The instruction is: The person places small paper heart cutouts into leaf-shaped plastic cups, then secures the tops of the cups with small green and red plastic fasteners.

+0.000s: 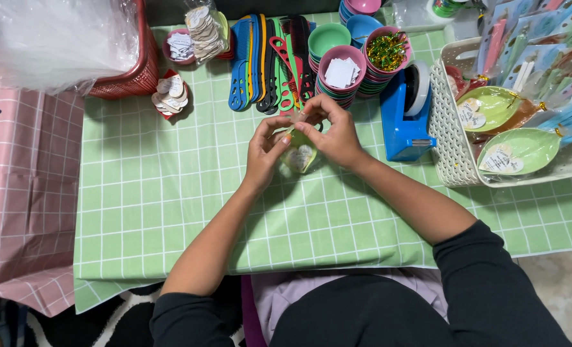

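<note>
You are sitting at a table spread with a green checked cloth (170, 212), a pink checked cloth (22, 193) covering the surface to your left. Your left hand (264, 153) and right hand (337, 132) meet over the middle of the green cloth, fingers pinched together on a small green leaf-shaped dish (300, 154) in a clear wrapper. Your hands hide most of it, so you cannot tell how the wrapper is closed at its top. Just right of your right hand stands a blue tape dispenser (403, 122). Beyond your fingers lie a row of coloured combs (270, 61) and stacks of small bowls (342, 77), one holding white paper tags. At the right, a white basket (450, 135) holds more wrapped leaf dishes; its far end is cut off. A red basket (135, 74) of clear plastic sits far left, only partly visible.
</note>
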